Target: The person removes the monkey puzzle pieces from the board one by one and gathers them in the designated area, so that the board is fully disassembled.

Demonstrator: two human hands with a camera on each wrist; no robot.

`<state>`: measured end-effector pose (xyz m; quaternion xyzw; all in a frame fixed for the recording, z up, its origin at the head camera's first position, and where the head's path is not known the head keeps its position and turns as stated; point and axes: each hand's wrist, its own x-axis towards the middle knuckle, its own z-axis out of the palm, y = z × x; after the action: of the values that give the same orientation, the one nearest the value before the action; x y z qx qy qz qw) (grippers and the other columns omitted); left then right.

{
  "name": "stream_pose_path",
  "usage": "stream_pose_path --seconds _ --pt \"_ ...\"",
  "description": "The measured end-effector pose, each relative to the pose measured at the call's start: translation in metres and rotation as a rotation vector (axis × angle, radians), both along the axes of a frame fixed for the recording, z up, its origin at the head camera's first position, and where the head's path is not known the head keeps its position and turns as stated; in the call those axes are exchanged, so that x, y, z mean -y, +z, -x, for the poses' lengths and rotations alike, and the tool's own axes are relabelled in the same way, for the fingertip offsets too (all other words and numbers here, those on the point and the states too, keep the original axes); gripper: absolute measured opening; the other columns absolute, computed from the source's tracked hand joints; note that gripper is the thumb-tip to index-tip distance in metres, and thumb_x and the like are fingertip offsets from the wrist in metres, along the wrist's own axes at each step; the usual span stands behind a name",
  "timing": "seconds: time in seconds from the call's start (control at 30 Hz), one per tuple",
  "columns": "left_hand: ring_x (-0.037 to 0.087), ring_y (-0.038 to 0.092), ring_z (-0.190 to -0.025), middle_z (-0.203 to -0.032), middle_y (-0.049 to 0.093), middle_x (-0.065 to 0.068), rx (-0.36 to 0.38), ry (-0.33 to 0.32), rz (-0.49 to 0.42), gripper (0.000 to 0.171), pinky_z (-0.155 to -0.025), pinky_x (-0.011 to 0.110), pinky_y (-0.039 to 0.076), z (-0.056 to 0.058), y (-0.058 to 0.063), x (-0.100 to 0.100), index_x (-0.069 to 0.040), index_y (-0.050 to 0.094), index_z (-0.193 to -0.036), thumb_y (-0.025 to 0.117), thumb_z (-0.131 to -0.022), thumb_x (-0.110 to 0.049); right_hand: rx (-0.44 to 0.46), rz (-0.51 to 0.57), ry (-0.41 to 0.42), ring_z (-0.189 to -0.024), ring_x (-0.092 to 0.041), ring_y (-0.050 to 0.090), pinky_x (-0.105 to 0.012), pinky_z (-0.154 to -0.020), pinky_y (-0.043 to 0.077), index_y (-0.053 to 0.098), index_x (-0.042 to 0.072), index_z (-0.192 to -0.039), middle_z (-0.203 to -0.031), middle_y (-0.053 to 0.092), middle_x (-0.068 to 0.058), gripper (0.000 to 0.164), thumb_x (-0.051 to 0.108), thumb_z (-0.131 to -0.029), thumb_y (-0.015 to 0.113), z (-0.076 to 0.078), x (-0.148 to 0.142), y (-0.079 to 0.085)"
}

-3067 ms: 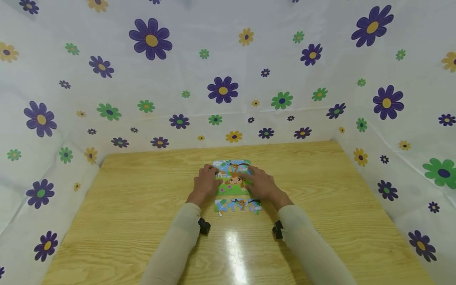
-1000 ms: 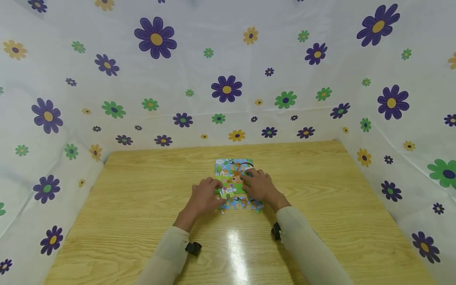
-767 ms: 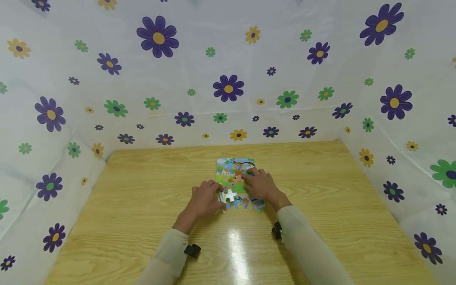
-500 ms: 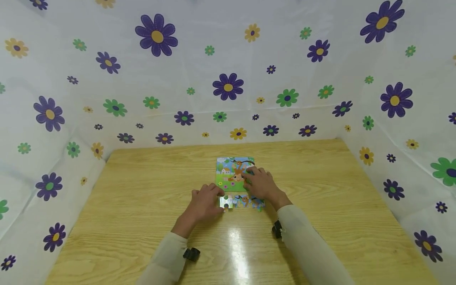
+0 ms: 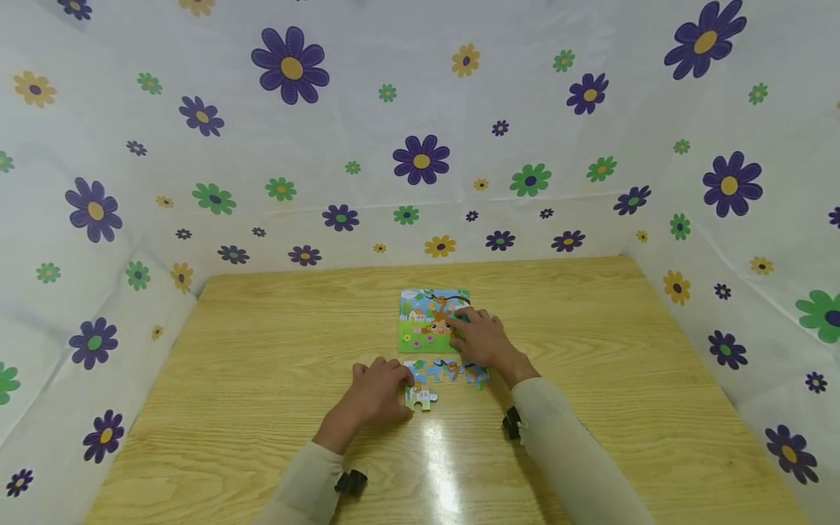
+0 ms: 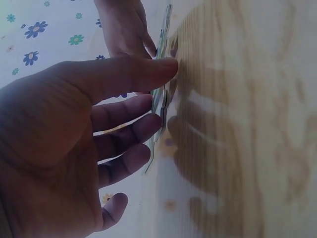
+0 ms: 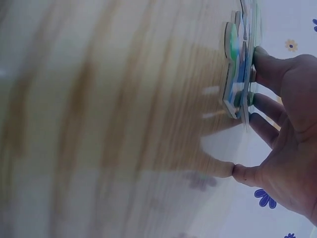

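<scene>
My left hand (image 5: 375, 394) pinches the left edge of a jigsaw piece (image 5: 422, 397) printed with a small house, its thumb at the near corner and index finger at the far one. In the left wrist view the left thumb (image 6: 148, 74) and fingers are bent towards the thin pieces, seen edge-on. Just beyond that piece lies a row of joined jigsaw pieces (image 5: 449, 370). Behind the row sits a square picture card (image 5: 420, 341) with a monkey. My right hand (image 5: 487, 341) rests with spread fingers on the card's right side, covering part of it; no grip shows in the right wrist view.
All of this lies on a wooden table (image 5: 275, 350) with a glossy light reflection in front. A white cloth (image 5: 354, 131) with printed flowers stands around the back and sides. A black wrist camera (image 5: 351, 483) sits at the left sleeve, another at the right.
The left hand has brought the house piece from over the card's lower edge, across the row, to the row's near side. The right hand has stayed on the card's right side.
</scene>
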<state>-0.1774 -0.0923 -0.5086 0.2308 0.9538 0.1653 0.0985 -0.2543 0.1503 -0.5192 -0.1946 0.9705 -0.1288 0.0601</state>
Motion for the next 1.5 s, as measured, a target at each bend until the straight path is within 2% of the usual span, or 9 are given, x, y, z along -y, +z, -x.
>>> stream_pose_path --seconds 0.23,0.37,0.53,0.73,0.97,1.03,1.17,1.33,1.5 --pt "0.016 0.046 -0.092 -0.104 0.06 -0.006 -0.012 -0.005 0.016 0.037 -0.084 0.052 0.029 -0.006 -0.001 0.0 -0.024 0.067 -0.103 0.081 -0.072 -0.039 -0.016 -0.002 -0.006 -0.131 -0.036 0.042 -0.061 -0.101 0.035 0.047 0.022 -0.144 -0.148 0.04 -0.008 0.05 0.037 -0.097 0.057 0.0 0.0 -0.003" --pt "0.016 0.046 -0.091 -0.106 0.061 -0.006 0.007 -0.01 0.01 0.037 -0.084 0.052 0.029 -0.007 -0.002 0.0 -0.024 0.067 -0.103 0.081 -0.072 -0.038 -0.02 0.038 -0.032 -0.13 -0.037 0.043 -0.062 -0.102 0.034 0.052 0.021 -0.14 -0.148 0.04 -0.012 0.048 0.036 -0.095 0.06 0.0 0.0 -0.003" --pt "0.016 0.047 -0.092 -0.105 0.06 -0.006 0.028 -0.009 0.008 0.038 -0.083 0.052 0.03 -0.008 -0.001 0.0 -0.024 0.066 -0.103 0.082 -0.071 -0.037 -0.022 0.116 -0.055 -0.131 -0.042 0.043 -0.061 -0.104 0.034 0.058 0.014 -0.133 -0.145 0.042 -0.019 0.047 0.032 -0.091 0.067 0.001 0.001 -0.002" --pt "0.017 0.046 -0.096 -0.104 0.057 -0.006 0.072 0.005 -0.019 0.041 -0.08 0.048 0.027 -0.004 0.001 -0.002 -0.024 0.065 -0.104 0.082 -0.071 -0.041 -0.005 0.145 -0.11 -0.134 -0.042 0.039 -0.054 -0.109 0.035 0.054 0.004 -0.135 -0.146 0.04 -0.022 0.059 0.034 -0.088 0.071 0.002 0.0 -0.004" --pt "0.019 0.049 -0.097 -0.102 0.058 -0.004 0.041 0.079 -0.107 0.03 -0.083 0.049 0.033 0.012 0.003 -0.005 -0.019 0.065 -0.107 0.071 -0.086 -0.039 0.036 0.126 -0.149 -0.135 -0.041 0.039 -0.051 -0.109 0.036 0.046 0.004 -0.142 -0.15 0.036 -0.02 0.068 0.038 -0.088 0.069 0.005 -0.001 -0.007" --pt "0.021 0.051 -0.1 -0.105 0.06 -0.003 0.017 0.095 -0.146 0.031 -0.084 0.051 0.036 0.018 0.004 -0.008 -0.017 0.065 -0.111 0.07 -0.088 -0.037 0.032 0.114 -0.15 -0.135 -0.04 0.04 -0.051 -0.109 0.036 0.046 0.005 -0.143 -0.15 0.037 -0.019 0.069 0.039 -0.089 0.069 0.006 -0.002 -0.007" --pt "0.025 0.05 -0.11 -0.116 0.059 0.0 0.026 0.123 -0.22 0.035 -0.089 0.055 0.037 0.032 0.007 -0.012 -0.015 0.063 -0.119 0.069 -0.089 -0.033 0.037 0.091 -0.146 -0.136 -0.04 0.04 -0.052 -0.11 0.035 0.042 0.006 -0.146 -0.151 0.036 -0.018 0.071 0.041 -0.09 0.066 0.007 -0.004 -0.007" --pt "0.03 0.045 -0.122 -0.13 0.054 0.004 0.057 0.136 -0.246 0.042 -0.095 0.059 0.033 0.047 0.01 -0.018 -0.016 0.059 -0.129 0.065 -0.092 -0.034 0.049 0.078 -0.158 -0.138 -0.04 0.037 -0.052 -0.111 0.033 0.04 0.008 -0.147 -0.153 0.033 -0.016 0.071 0.043 -0.091 0.064 0.007 -0.006 -0.007" --pt "0.034 0.04 -0.13 -0.139 0.049 0.009 0.056 0.163 -0.213 0.046 -0.098 0.062 0.033 0.061 0.009 -0.021 -0.017 0.054 -0.135 0.063 -0.094 -0.033 0.047 0.055 -0.115 -0.139 -0.041 0.036 -0.052 -0.112 0.032 0.038 0.007 -0.148 -0.154 0.031 -0.018 0.07 0.044 -0.093 0.061 0.004 -0.007 -0.009"
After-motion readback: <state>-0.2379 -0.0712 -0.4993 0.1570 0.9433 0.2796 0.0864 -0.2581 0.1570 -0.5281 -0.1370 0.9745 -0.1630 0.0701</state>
